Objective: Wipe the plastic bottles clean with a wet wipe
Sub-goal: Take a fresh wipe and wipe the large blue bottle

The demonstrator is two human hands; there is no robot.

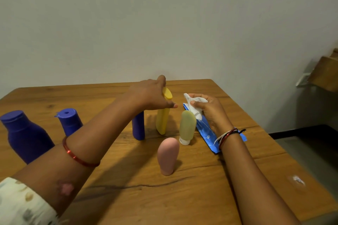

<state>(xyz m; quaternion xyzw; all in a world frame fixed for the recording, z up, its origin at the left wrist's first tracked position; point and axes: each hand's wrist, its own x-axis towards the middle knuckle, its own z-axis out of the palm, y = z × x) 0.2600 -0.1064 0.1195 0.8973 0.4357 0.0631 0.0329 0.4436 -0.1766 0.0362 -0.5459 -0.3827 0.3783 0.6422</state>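
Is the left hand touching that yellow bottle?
Touching. The head view shows the left hand over the top of the yellow bottle, fingers against its cap, with no gap visible.

Wooden table (128,197), grain and cracks visible. Standing on it: three blue bottles (25,135), yellow bottle (162,120), green tube (187,126), pink tube (168,155). Blue wipes pack (208,133) lies flat at right.
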